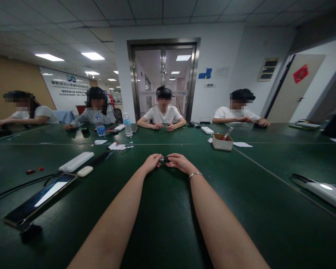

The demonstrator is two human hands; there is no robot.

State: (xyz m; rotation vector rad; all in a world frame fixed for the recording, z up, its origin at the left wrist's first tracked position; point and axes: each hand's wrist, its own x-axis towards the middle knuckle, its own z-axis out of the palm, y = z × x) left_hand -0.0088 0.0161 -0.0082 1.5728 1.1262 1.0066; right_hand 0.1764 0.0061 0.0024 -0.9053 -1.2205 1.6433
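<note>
Both my arms reach forward over the green table [162, 209]. My left hand [152, 163] has its fingers closed on one end of a small dark and silvery object [164, 159], too small to name. On the object's other side, my right hand [180, 163], with a silver bangle at the wrist, has its fingers bent together at the dark end. The fingertips partly hide the object, which is just above or on the tabletop; which of the two I cannot tell.
Left: phone [42, 200], white power bank [76, 161], white oval case [84, 171], black cable. Ahead: two bottles [127, 125], paper scraps [117, 146], cardboard box [223, 142]. Right: white device [324, 189]. Several people sit across the table.
</note>
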